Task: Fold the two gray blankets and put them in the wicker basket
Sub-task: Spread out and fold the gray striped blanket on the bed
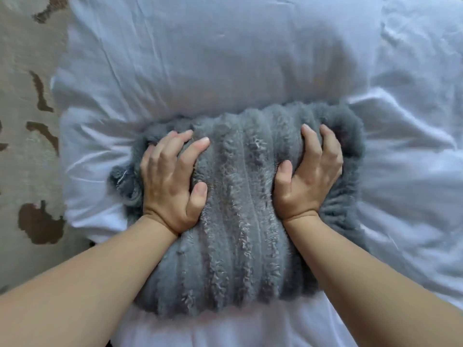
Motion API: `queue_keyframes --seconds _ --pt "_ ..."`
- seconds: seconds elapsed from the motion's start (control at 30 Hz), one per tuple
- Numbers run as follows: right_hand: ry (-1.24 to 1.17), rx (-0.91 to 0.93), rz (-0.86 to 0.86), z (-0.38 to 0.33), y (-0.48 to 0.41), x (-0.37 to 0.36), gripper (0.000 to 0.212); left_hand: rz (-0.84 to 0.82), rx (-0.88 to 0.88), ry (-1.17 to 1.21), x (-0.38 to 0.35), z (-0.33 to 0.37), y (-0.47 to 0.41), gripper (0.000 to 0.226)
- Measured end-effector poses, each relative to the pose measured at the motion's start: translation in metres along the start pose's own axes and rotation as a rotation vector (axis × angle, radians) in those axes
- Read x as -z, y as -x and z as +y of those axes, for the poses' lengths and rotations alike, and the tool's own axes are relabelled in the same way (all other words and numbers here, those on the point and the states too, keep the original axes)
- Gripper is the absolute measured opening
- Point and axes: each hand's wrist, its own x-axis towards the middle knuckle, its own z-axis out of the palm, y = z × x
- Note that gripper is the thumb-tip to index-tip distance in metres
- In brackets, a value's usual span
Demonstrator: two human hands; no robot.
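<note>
Left hand [172, 181] and right hand [308, 179] grip a plump, ribbed, fuzzy gray blanket [238, 221]

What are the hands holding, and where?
The folded fluffy gray blanket: left hand grips its left side, right hand its right side.

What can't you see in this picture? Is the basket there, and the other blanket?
- Basket: nowhere in the head view, outside the frame.
- Second blanket: not in view; only one blanket shows.
- Folds underneath: hidden by the blanket's own top layer.
- Outer fingers of the right hand: sunk in the fur.
- Rug: blurred, cut off by the left edge.
</note>
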Motion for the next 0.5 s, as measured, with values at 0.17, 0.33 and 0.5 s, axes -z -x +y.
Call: queue_keyframes --seconds 0.17,0.33,0.5 --pt "0.047 0.019 -0.044 0.019 -0.019 -0.047 0.065 0.026 0.020 -0.064 -0.034 -0.010 -0.012 0.055" --pt "-0.004 -0.032 -0.095 0.009 -0.025 -0.022 0.066 -0.054 0.086 -0.059 -0.005 0.012 -0.022 0.063" --pt "0.003 -0.058 -0.098 0.004 -0.025 -0.010 0.063 -0.086 0.109 -0.056 0.006 0.016 -0.021 0.064"
